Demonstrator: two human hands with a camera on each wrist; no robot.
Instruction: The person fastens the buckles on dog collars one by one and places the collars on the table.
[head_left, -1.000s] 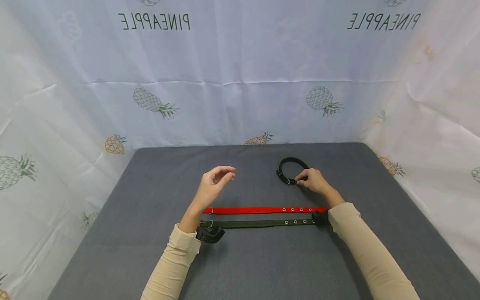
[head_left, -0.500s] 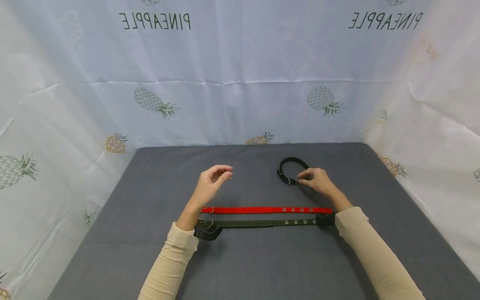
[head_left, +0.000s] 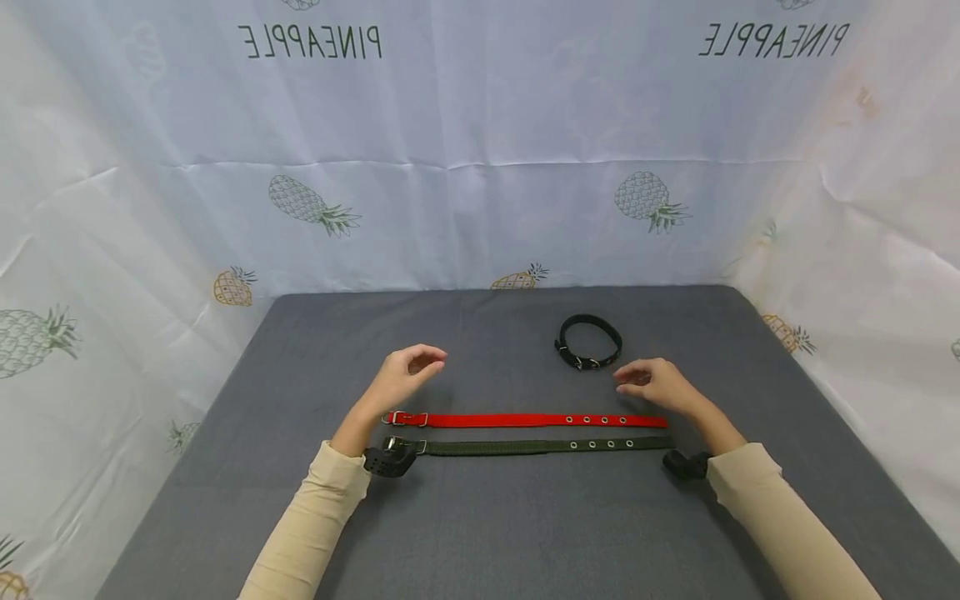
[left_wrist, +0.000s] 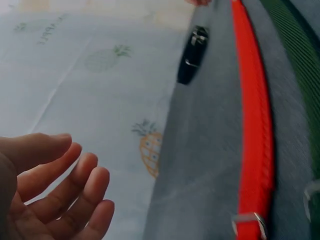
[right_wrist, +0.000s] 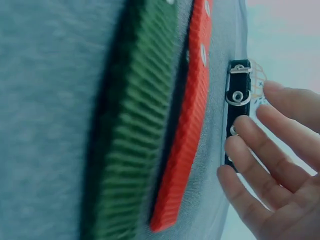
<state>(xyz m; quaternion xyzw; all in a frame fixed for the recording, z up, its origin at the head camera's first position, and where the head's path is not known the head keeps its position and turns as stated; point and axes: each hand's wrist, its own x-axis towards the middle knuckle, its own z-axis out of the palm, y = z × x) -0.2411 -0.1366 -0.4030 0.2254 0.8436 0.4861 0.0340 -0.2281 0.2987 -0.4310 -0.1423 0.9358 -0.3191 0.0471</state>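
A black collar (head_left: 588, 363), buckled into a ring, lies on the far right of the grey table. Just to its lower right is my right hand (head_left: 656, 385), fingers loosely bent, apart from the collar and holding nothing. My left hand (head_left: 401, 375) hovers above the table at the left, relaxed, with thumb and fingers apart. Between the hands and nearer to me, a red collar (head_left: 495, 421) lies straight, its buckle at the left and eyelets at the right. Parallel to it, closer still, lies a dark green collar (head_left: 487, 448); my left wrist camera partly covers its buckle end.
The grey table (head_left: 480, 533) ends at a white curtain (head_left: 450, 225) printed with pineapples, which also hangs at both sides. A black wrist camera (head_left: 390, 460) sits on the left wrist, another black wrist camera (head_left: 684, 465) on the right.
My right hand has let go of the black collar and drawn back to the right and toward me. The left hand has moved left and slightly nearer. The collars stay in place.
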